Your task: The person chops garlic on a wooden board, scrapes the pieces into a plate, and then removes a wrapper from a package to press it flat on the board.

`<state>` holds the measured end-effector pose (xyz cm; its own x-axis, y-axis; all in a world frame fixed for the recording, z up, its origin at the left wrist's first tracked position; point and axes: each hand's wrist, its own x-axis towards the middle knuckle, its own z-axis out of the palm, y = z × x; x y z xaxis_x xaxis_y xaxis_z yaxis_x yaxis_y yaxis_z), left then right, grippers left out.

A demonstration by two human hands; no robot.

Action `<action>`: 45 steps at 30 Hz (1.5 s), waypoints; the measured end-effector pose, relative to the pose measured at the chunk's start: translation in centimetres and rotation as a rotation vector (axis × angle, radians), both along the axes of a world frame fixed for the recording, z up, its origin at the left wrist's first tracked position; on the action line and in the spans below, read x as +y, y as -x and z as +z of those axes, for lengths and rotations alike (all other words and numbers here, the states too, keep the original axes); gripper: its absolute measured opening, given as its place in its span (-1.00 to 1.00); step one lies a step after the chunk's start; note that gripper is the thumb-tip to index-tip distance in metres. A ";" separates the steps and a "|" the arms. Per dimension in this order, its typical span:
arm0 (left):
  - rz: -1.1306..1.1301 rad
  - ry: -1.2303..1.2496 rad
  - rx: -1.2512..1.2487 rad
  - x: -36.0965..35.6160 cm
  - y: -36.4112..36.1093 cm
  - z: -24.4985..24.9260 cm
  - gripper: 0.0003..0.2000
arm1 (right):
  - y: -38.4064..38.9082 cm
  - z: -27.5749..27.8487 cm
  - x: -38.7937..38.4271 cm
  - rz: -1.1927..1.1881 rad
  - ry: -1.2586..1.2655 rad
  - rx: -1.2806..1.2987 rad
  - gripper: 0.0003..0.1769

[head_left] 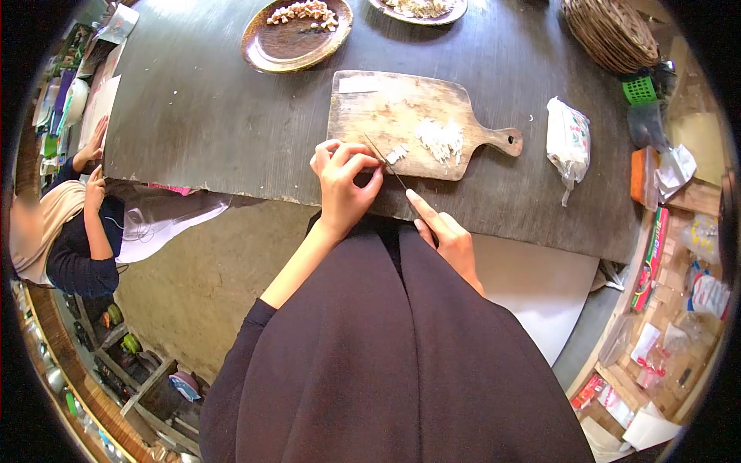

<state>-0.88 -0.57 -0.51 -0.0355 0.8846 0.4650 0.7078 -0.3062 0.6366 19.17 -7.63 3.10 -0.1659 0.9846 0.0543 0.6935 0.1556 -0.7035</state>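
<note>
My right hand (pixel 448 239) is closed round the handle of a knife (pixel 386 163), index finger stretched along it. The thin blade slants up and left over the near edge of a wooden cutting board (pixel 401 100). Beside the blade, my left hand (pixel 346 184) is curled with its fingers bent down on the board's near left corner; whatever they press is hidden. Just right of the blade lie a few small white pieces (pixel 397 153). A pile of chopped white bits (pixel 440 140) sits near the board's handle, and a flat pale strip (pixel 359 83) at its far left corner.
Behind the board stand a brown plate (pixel 293 52) holding small cubes and a plate of pale shreds (pixel 421 17). A white plastic packet (pixel 568 143) lies right, with stacked woven baskets (pixel 610 35) beyond. Another person (pixel 81 224) sits at the left.
</note>
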 end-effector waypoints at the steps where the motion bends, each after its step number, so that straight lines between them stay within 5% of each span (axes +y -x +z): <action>1: 0.004 -0.004 0.001 0.0 0.0 0.0 -0.84 | 0.0 0.1 0.0 0.000 0.006 -0.005 -0.41; 45: -0.051 0.006 -0.012 -0.1 0.8 -0.3 -0.84 | -0.2 -1.2 0.7 0.041 -0.073 0.008 -0.39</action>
